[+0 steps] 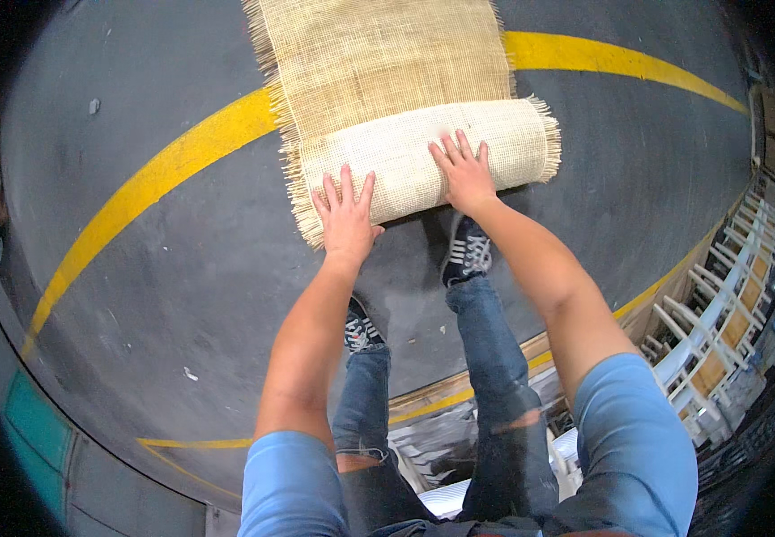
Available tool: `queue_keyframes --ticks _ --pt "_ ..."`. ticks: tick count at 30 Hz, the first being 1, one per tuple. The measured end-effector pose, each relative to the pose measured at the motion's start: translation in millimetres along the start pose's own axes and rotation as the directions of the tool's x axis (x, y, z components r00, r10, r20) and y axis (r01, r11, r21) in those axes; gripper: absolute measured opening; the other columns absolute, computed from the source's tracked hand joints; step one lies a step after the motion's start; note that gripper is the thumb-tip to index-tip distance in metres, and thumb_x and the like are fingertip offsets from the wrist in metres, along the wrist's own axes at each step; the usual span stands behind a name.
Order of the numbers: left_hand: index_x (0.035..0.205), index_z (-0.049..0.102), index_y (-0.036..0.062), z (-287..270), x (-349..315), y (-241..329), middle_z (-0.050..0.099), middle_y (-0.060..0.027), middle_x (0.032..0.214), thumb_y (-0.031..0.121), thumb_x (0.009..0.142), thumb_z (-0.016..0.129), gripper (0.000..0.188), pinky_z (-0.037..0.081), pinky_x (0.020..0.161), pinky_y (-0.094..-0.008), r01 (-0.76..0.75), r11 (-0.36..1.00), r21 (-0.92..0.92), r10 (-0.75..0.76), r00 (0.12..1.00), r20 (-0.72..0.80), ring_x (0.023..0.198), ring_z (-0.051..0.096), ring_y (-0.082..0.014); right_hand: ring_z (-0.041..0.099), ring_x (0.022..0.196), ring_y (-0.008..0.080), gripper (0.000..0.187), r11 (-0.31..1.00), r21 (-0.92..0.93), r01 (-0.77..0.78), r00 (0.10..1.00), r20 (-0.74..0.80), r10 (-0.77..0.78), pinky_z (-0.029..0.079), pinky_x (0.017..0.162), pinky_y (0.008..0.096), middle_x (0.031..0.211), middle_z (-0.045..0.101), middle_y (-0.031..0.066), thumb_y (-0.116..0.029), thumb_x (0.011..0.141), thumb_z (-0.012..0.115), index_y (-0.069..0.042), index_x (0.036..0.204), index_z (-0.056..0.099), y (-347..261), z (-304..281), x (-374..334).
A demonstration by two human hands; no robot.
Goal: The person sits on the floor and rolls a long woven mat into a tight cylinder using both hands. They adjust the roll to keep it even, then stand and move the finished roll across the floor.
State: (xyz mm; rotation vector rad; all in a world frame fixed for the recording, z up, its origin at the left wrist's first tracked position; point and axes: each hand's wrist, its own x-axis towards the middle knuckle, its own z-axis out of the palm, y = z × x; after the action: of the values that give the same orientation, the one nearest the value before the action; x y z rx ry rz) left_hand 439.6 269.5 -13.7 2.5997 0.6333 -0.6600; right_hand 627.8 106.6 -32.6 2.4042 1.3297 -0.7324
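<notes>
A roll of woven cane webbing, pale straw in colour with frayed edges, lies across the floor in front of my feet. Its flat, unrolled sheet runs away from me past the top of the view. My left hand rests with fingers spread on the near left part of the roll. Farther right, my right hand lies on top of the roll, its fingers also apart. Both palms face down, and neither hand grips the webbing. The inside of the roll is hidden.
A yellow stripe curves over the dark grey floor and passes under the webbing. My shoes stand just behind the roll. White furniture frames stand in a row at the right. A grey and green panel borders the lower left.
</notes>
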Motion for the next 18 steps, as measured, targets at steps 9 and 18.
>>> queue_keyframes --ticks 9,18 --pt "0.164 0.021 0.0284 -44.8 64.2 20.9 0.011 -0.0187 0.171 0.039 0.066 0.093 0.122 0.019 0.118 -0.0728 0.235 0.971 0.039 -0.238 0.963 0.122 0.153 0.013 -0.0519 0.035 0.15 0.0338 0.11 0.978 0.106 0.18 0.949 0.242 -0.201 0.018 0.116 0.077 0.158 0.044 0.0101 -0.038 0.059 0.095 -0.022 0.154 0.042 42.9 -76.8 93.3" --pt "0.163 0.02 0.0342 -70.8 123.0 9.3 0.018 -0.0163 0.17 0.049 0.053 0.097 0.135 0.031 0.112 -0.0724 0.262 0.957 0.123 -0.286 0.92 0.266 0.152 0.022 -0.0484 0.024 0.154 0.037 0.066 0.887 0.124 0.445 0.871 -0.289 -0.397 0.018 0.118 0.0737 0.162 0.038 0.0121 -0.027 0.086 0.07 -0.015 0.148 0.05 59.6 -69.1 56.4"
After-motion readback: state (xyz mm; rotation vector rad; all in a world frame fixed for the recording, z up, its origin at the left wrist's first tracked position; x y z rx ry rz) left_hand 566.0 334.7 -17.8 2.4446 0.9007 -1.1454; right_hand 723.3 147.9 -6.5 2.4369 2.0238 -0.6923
